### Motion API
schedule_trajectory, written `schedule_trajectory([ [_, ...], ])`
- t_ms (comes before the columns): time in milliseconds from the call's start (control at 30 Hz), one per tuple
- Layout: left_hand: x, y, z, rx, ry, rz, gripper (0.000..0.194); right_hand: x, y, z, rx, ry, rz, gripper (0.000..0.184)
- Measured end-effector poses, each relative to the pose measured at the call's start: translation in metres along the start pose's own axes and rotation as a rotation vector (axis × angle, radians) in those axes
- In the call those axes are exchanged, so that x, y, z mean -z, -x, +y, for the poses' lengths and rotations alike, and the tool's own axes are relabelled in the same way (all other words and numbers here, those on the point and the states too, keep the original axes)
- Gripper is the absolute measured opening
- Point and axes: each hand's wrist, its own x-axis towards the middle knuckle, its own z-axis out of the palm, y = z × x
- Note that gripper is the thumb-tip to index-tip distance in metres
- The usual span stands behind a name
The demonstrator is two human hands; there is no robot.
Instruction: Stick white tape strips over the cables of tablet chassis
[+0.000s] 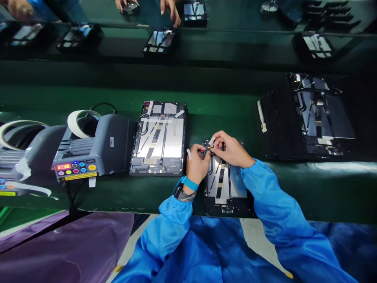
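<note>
An opened tablet-like device [232, 184] lies at the table's front edge, showing silver plates, dark ribbon cables and a black lower strip. Over its upper left corner, my left hand [198, 163] is closed, thumb and fingers curled together. From the other side my right hand [232, 149] pinches at the same corner, its fingertips almost meeting the left ones. What either hand grips is too small and covered to make out. A short white tape strip [211, 141] sits at the right index fingertip. Another white strip [189, 154] sticks to the back of my left hand.
A second opened device [159, 137] bearing tape strips lies to the left. Beyond it stand a tape dispenser [97, 145] with a lit display and another dispenser [26, 153]. At right is a further opened device [324, 114]. Across the bench, a co-worker's hand [171, 11] is near more devices.
</note>
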Motion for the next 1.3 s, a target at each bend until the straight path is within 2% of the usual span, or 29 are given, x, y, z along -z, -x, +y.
schedule_trajectory([
  [67,0.0,0.0,0.002,0.011,-0.002,-0.001,0.017,0.005,-0.002,-0.001,-0.016,-0.029,-0.029,0.016],
  [167,0.0,0.0,0.002,0.016,0.005,-0.008,0.018,0.008,-0.001,-0.004,0.011,0.072,-0.058,0.011],
  [333,-0.001,0.0,-0.001,0.003,0.01,-0.002,0.018,0.001,0.0,-0.008,-0.012,0.211,-0.025,0.01],
  [600,-0.002,0.0,-0.004,-0.039,-0.013,0.003,0.016,-0.003,0.004,-0.01,-0.104,0.116,0.045,0.009],
  [767,-0.003,0.001,-0.006,-0.053,-0.018,0.007,0.016,-0.009,0.007,-0.012,-0.173,0.181,0.069,0.009],
  [1300,-0.006,0.001,-0.012,-0.108,-0.025,0.033,0.017,-0.015,0.007,-0.01,-0.14,0.254,0.089,0.008],
])
